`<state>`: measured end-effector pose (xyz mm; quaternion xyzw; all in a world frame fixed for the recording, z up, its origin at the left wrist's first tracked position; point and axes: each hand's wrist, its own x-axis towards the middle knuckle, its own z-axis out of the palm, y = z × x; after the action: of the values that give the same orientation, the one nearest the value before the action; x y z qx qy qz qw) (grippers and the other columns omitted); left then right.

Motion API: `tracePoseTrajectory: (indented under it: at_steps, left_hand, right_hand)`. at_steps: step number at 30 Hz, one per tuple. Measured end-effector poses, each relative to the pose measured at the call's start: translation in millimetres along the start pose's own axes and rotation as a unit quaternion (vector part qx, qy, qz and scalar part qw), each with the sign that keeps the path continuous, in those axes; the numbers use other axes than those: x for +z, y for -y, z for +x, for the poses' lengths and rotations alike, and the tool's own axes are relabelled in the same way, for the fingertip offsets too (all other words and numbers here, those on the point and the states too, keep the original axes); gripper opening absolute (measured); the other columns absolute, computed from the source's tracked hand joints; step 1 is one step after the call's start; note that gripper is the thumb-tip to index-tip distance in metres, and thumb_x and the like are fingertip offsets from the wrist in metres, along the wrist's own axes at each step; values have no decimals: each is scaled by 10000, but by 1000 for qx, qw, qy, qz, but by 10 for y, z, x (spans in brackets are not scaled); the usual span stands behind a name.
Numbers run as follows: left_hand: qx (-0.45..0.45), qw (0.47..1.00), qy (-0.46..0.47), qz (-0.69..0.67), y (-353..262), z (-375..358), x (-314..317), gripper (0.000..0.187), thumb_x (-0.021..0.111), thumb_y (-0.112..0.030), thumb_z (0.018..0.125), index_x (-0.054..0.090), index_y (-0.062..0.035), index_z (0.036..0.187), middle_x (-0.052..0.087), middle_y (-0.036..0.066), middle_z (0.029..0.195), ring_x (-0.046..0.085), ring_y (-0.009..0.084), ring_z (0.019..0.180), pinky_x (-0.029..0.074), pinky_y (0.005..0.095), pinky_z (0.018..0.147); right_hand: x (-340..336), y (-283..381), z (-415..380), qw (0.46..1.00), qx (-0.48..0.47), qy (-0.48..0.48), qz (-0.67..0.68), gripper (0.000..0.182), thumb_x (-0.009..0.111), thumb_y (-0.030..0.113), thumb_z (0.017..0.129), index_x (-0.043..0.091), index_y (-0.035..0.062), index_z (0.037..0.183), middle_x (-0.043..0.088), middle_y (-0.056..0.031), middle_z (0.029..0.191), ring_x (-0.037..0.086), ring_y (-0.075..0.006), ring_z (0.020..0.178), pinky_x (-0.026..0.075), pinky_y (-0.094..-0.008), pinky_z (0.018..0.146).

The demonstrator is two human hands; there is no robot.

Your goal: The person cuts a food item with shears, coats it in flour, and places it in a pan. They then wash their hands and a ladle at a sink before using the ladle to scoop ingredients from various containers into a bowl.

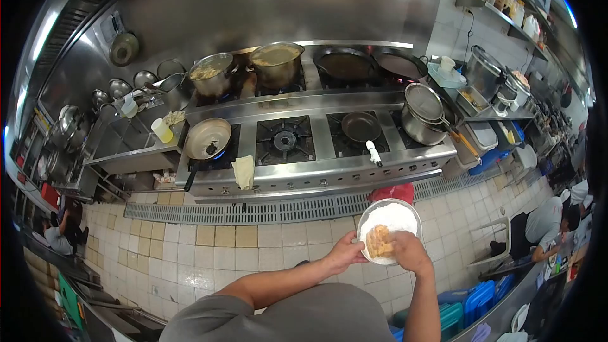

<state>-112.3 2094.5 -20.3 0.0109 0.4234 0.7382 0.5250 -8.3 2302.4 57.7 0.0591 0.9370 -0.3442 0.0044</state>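
A round metal bowl (417,220) of white flour (392,214) is in front of my body, above the tiled floor. My left hand (346,253) grips the bowl's left rim, thumb on the edge and fingers underneath. Inside, on the flour, lies an orange-coloured piece of food (379,241), perhaps marinated meat. My right hand (410,252) reaches over the bowl's right side with its fingers closed at the edge of that piece; the fingertips are partly hidden. A red object (392,192) shows just behind the bowl.
Ahead stands a stove (285,174) with a pale pan (208,139) over a flame, a small black pan (361,127) and large pots (277,55) behind. A yellow cloth (243,172) hangs at its front. A person (544,225) bends at the right; another person (58,234) is at the left.
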Motion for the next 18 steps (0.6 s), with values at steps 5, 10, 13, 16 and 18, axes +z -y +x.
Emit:
tracePoseTrajectory:
  at_steps: [5, 10, 13, 16, 18]
  left_hand:
    - [0, 1000, -8, 14, 33, 0, -46, 511, 541, -49, 961, 377, -39, 1445, 616, 151, 1283, 707, 274, 1078, 590, 444, 970]
    - [5, 1000, -9, 15, 106, 8, -86, 516, 557, -72, 977, 369, -46, 1457, 618, 155, 1307, 704, 279, 1096, 586, 460, 980]
    - [-7, 999, -35, -2, 80, -27, -2, 526, 547, -55, 955, 368, -16, 1448, 632, 170, 1252, 713, 300, 1055, 606, 439, 941]
    - [12, 999, -21, 24, 72, 3, 20, 486, 561, -63, 980, 406, -61, 1441, 637, 140, 1293, 702, 272, 1109, 601, 461, 950]
    - [10, 1000, 3, 19, 61, 46, 31, 478, 560, -56, 981, 417, -64, 1437, 644, 137, 1284, 704, 268, 1104, 604, 458, 943]
  right_hand:
    - [50, 312, 27, 992, 111, -52, 34, 276, 620, 68, 862, 646, -49, 1111, 670, -273, 992, 624, -463, 1057, 501, -497, 946]
    - [276, 14, 99, 994, 76, -73, -41, 358, 693, 169, 823, 700, -3, 1136, 708, -283, 991, 675, -453, 966, 549, -460, 889]
    - [127, 90, 151, 984, 130, -74, -96, 276, 694, 199, 821, 739, 14, 1020, 718, -256, 926, 690, -441, 892, 559, -470, 818]
    - [-111, 97, 154, 988, 75, -136, -14, 222, 726, 229, 845, 731, 27, 935, 719, -227, 894, 691, -428, 869, 552, -482, 771]
    - [-182, 15, 152, 982, 75, -167, 45, 214, 714, 194, 872, 670, 13, 978, 697, -242, 946, 670, -437, 920, 535, -476, 808]
